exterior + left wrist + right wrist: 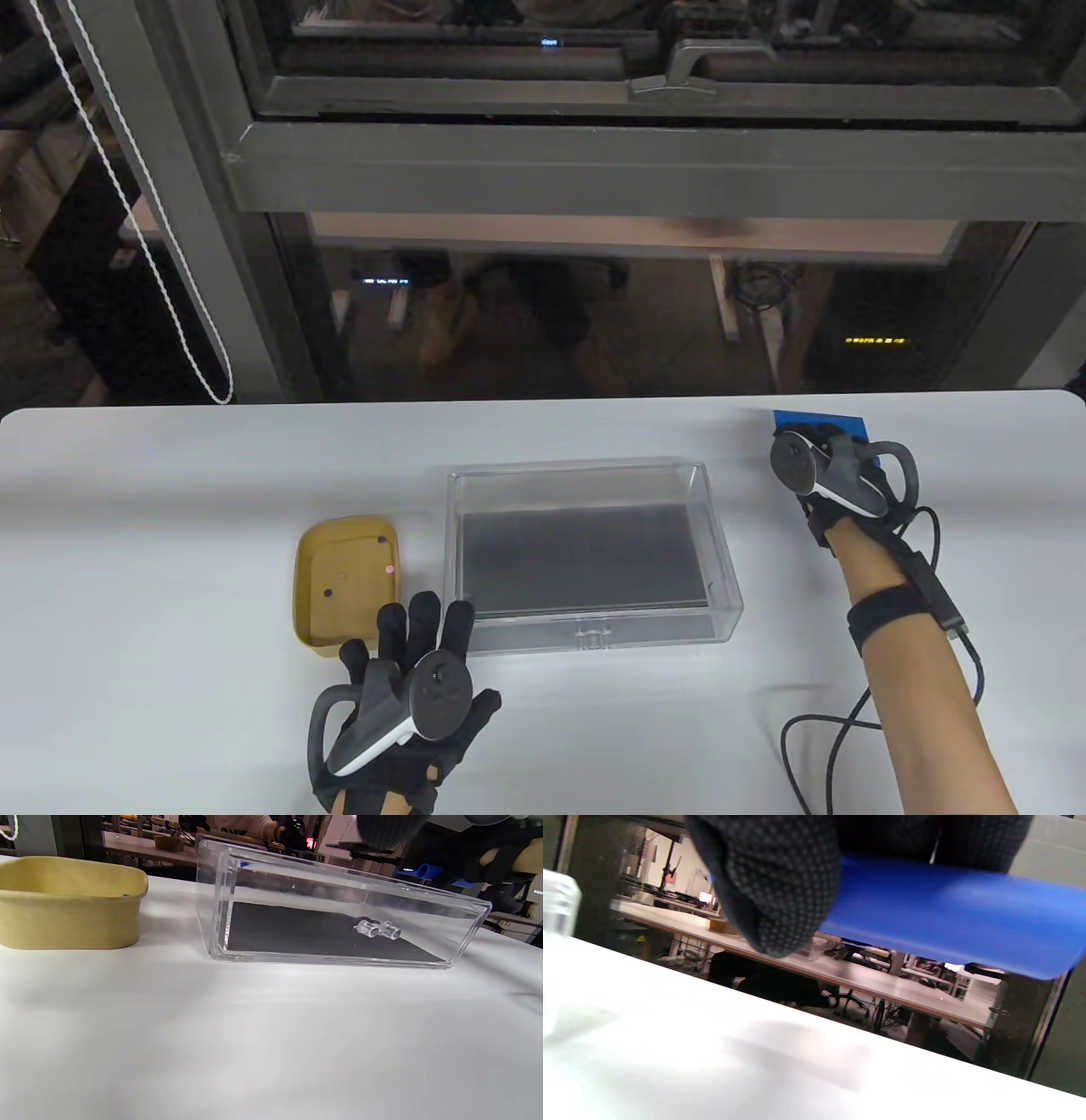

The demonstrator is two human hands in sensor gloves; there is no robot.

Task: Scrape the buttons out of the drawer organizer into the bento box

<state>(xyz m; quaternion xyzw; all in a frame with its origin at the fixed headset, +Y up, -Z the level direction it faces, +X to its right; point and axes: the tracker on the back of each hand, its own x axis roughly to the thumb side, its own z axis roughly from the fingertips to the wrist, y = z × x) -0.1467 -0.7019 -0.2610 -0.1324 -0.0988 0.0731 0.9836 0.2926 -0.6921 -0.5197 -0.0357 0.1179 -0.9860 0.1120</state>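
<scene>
A clear plastic drawer organizer [591, 556] with a dark floor sits mid-table; it also shows in the left wrist view [339, 908], and no buttons show in it. A yellow bento box [346, 584] stands left of it with a few small buttons [389, 569] inside. My left hand [407, 688] lies open, fingers spread, just in front of the box and touches nothing. My right hand [836, 471] grips a blue scraper [819, 420] at the far right of the table; in the right wrist view the fingers [780, 891] hold the blue blade [946, 912] above the tabletop.
The white table [170, 526] ends at a far edge below a dark window frame [594, 170]. A black cable [840, 730] runs from my right wrist and loops over the table at the front right.
</scene>
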